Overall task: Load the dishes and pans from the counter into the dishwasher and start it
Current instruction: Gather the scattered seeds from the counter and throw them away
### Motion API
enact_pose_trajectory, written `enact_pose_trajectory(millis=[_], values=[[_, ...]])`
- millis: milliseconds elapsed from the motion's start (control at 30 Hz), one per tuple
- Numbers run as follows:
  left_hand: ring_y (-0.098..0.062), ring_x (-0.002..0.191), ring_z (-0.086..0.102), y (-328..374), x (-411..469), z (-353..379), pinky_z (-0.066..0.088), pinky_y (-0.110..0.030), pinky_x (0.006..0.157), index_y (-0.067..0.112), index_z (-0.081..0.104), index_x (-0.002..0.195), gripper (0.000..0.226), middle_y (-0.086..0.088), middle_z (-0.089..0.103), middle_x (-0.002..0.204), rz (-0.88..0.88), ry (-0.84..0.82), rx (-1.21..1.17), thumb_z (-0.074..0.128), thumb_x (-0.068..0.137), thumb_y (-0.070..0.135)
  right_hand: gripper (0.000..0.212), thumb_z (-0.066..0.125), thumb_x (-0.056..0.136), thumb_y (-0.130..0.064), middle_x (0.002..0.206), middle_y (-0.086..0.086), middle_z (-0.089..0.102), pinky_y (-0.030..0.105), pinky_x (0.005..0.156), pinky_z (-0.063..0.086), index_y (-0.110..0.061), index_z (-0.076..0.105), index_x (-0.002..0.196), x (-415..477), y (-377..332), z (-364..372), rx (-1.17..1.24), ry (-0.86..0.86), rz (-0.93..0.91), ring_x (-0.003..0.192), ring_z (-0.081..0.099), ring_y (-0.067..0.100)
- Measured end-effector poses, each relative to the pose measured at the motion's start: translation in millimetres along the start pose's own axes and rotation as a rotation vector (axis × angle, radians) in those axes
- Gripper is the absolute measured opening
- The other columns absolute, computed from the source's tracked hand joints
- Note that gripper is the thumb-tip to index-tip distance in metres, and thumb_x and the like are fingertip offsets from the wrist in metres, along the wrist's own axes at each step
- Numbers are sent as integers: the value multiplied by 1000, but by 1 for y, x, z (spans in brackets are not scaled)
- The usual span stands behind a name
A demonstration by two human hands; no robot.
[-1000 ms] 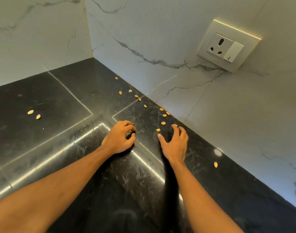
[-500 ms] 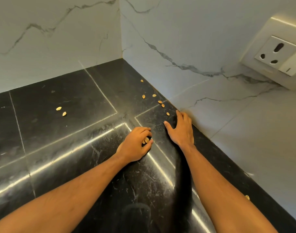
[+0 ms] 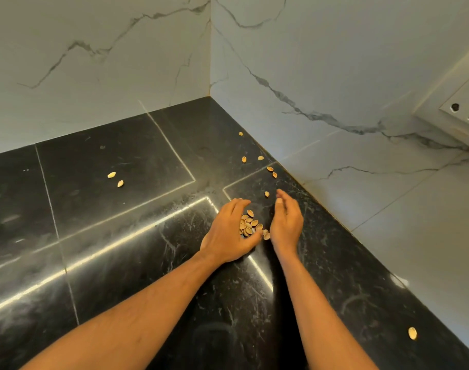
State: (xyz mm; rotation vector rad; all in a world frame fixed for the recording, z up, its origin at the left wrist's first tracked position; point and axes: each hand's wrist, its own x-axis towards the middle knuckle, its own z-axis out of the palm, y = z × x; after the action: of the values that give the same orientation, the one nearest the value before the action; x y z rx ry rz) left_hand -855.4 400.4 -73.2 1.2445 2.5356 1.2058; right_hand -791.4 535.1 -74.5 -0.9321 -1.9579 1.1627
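Observation:
No dish, pan or dishwasher is in view. On the black stone counter [image 3: 121, 236] lie scattered pistachio shells. My left hand [image 3: 228, 233] rests on the counter, cupped palm-up around a small pile of pistachio shells [image 3: 248, 224]. My right hand [image 3: 286, 220] stands on edge just right of that pile, fingers together and curved, holding nothing I can see. One shell [image 3: 266, 235] lies between the two hands. A single shell [image 3: 267, 193] sits just beyond my right fingertips.
More loose shells lie along the right wall [image 3: 272, 170], at the far corner [image 3: 240, 133], two on the left tile [image 3: 115, 178] and one near the front right [image 3: 412, 333]. White marble walls meet in a corner. A wall socket [image 3: 465, 108] is at right.
My right hand has swept back from the wall toward my left hand. The left hand has turned open, now showing a pile of shells in its palm. The view has shifted left.

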Motion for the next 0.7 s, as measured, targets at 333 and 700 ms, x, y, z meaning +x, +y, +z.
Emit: enact_pose_trajectory(millis=[333, 700], values=[[-22, 152, 6, -4, 2, 10, 19, -44, 118, 35, 32, 151, 80, -1, 17, 164, 26, -215, 335, 36, 83, 78, 35, 51, 98, -35, 128, -9, 60, 39, 105, 48, -30, 60, 132, 30, 0, 11, 153, -117, 42, 120, 56, 2], [-36, 147, 22, -10, 2, 12, 24, -53, 114, 48, 53, 131, 39, 1, 40, 153, 185, -203, 364, 32, 99, 57, 57, 64, 92, -53, 142, -5, 47, 23, 103, 39, -35, 49, 144, 149, -9, 93, -384, -449, -328, 127, 46, 9]])
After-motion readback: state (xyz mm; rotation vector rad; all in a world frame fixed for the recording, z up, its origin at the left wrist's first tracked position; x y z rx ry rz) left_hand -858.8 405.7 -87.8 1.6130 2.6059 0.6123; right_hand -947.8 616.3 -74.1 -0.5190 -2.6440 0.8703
